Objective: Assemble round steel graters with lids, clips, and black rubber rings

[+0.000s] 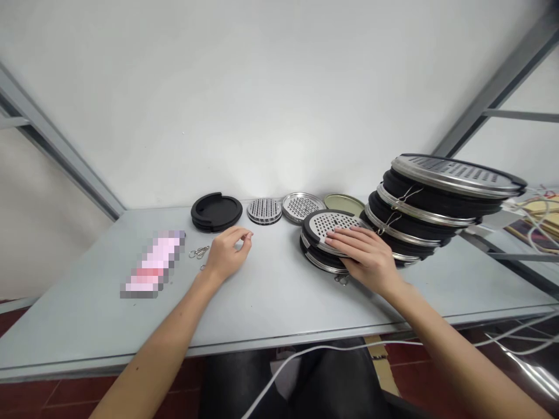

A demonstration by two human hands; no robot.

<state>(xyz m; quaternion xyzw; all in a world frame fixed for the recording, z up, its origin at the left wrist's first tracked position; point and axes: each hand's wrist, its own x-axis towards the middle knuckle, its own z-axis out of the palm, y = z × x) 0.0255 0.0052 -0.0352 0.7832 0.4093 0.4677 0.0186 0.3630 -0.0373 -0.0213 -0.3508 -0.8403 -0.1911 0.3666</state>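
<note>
In the view from our head, we worked at a pale tabletop (262, 302) before a white wall (262, 87). Our right hand (367, 253) lay over the short stack (332, 224) of black-rimmed round pieces, right of the middle of the table, its fingers stretched close together across the perforated metal top. Its thumb was mostly hidden, so we could not tell how firmly the hand gripped.

Our left hand (227, 251) hovered or rested left of the middle, fingers curled, thumb and forefinger pressed together at the tips; we could not tell whether they pinched anything small. Just to its left lay loose wire clips (200, 252), with a blurred-out pink object (152, 265) farther left. More bent wire (342, 280) showed at the near edge of the short stack.

Along the far side, from left to right, we had a black round base (216, 212), small slotted discs (264, 210), a metal-rimmed perforated disc (301, 205) and an olive-green round dish (344, 202), partly behind the short stack. At right rose the tall stack (419, 216) of similar black-and-metal rounds, wire loops (390, 223) hanging on its left side. A white cable (305, 351) ran below the near edge.
</note>
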